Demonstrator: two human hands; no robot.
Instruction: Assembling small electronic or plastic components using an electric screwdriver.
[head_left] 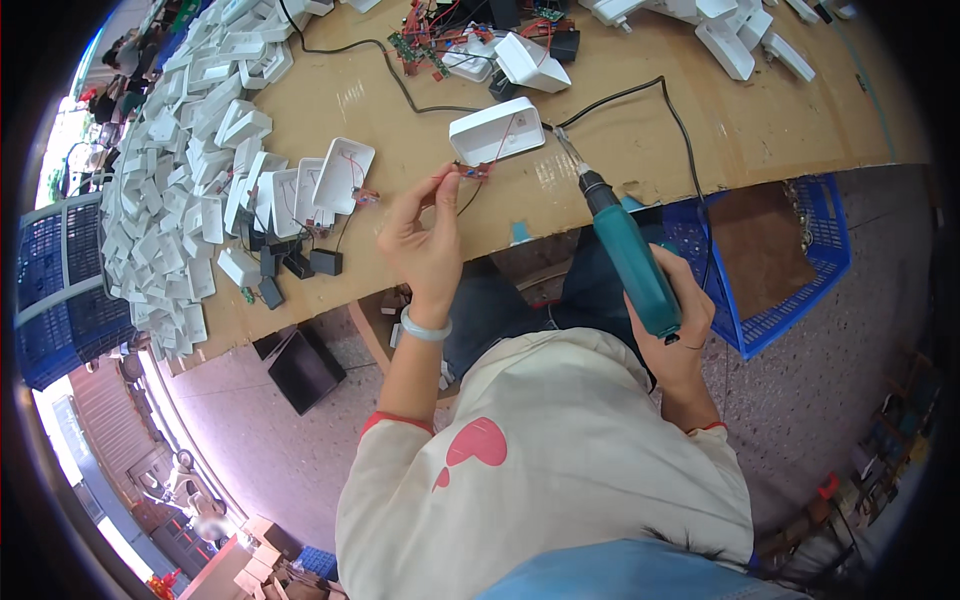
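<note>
My left hand (428,222) pinches a small red circuit board (472,171) at the table's near edge. Thin red wire runs from the board to a white plastic housing (497,131), lying open side up just beyond. My right hand (683,305) is wrapped round a teal corded hand tool (634,256) with a black collar and a thin metal tip. That tip points up and left, close to the housing's right end and apart from the board. The frame does not show clearly whether the tool is a screwdriver or a soldering gun.
A large heap of white housings (170,180) covers the table's left side. Wired housings (343,176) and small black boxes (326,262) lie nearer. Loose boards and wires (425,45) sit at the back. A black cord (685,130) crosses the table. A blue crate (745,335) stands at right.
</note>
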